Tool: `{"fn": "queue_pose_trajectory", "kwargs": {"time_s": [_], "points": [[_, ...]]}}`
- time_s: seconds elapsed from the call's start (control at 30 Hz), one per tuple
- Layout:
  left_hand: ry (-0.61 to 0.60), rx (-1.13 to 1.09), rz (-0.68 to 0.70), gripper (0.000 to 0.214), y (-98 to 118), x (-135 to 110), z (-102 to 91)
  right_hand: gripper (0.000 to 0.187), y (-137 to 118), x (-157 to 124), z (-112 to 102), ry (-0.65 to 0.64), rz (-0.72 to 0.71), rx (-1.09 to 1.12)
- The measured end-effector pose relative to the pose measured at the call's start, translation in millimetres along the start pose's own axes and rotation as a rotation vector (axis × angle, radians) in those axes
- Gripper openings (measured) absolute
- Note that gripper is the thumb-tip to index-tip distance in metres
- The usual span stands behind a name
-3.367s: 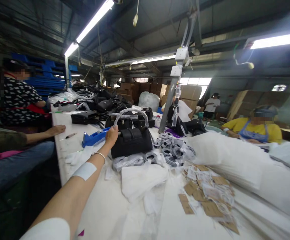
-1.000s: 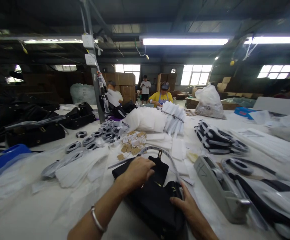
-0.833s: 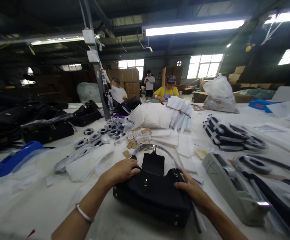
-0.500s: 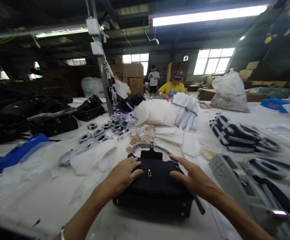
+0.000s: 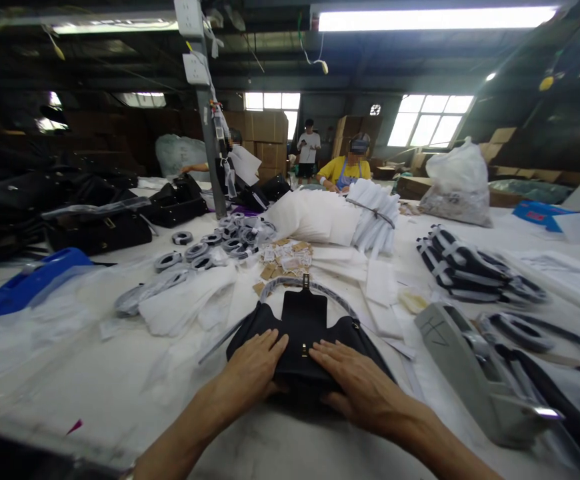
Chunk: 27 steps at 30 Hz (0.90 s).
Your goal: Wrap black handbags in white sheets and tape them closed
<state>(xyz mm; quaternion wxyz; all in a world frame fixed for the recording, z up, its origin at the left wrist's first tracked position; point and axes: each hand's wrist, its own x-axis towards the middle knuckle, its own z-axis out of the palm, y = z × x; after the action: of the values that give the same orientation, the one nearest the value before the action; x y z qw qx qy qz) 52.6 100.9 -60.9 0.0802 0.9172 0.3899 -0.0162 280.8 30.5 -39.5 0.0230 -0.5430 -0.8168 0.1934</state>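
Note:
A black handbag lies in front of me on the white table, with a small gold clasp at its middle. Its top handle, wrapped in clear film, arches up at the far side. My left hand rests on the left of the bag, fingers stretched out over it. On the right of the bag my right hand lies flat, its fingertips close to the clasp. Both thumbs reach down the near side. The palms hide part of the bag's front.
A grey tape dispenser stands at the right, a blue one at the left. Wrapped strap coils, a pile of tags and white foam sheets lie beyond the bag. Black bags fill the left back. Several people are farther off.
Both hands have slid inward and nearer to me over the bag. The bag has tipped, so more of its flap panel shows and its base is out of sight.

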Motion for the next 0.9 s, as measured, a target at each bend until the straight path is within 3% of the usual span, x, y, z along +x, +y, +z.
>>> {"fn": "queue_pose_trajectory", "kwargs": {"time_s": [0.1,0.2,0.33,0.4,0.47,0.53,0.7,0.77,0.9], "points": [[0.041,0.047,0.016,0.059,-1,-1,23.6,0.065,-1,-3,9,0.032,0.004,0.015],[0.050,0.056,0.032,0.050,0,-4,29.8,0.058,-11,0,5,0.068,0.024,0.002],[0.050,0.047,0.062,0.046,6,-3,5.4,0.036,-27,8,-12,0.023,0.023,-0.100],[0.004,0.070,0.075,0.041,12,2,-9.3,0.025,-30,13,-10,0.041,0.012,-0.176],[-0.042,0.108,0.077,0.028,20,8,-15.2,0.017,-28,17,4,0.102,0.015,-0.252],[-0.045,0.144,0.060,0.028,27,11,-8.2,0.015,-21,21,27,0.218,0.004,-0.313],[0.178,0.317,0.033,0.059,25,5,37.5,0.031,-1,25,83,0.637,-0.134,-0.450],[0.248,0.322,0.099,0.062,14,0,44.8,0.034,2,24,90,0.656,-0.148,-0.456],[0.271,0.278,0.100,0.062,-12,-13,39.0,0.041,-3,21,85,0.522,-0.090,-0.419]]}}
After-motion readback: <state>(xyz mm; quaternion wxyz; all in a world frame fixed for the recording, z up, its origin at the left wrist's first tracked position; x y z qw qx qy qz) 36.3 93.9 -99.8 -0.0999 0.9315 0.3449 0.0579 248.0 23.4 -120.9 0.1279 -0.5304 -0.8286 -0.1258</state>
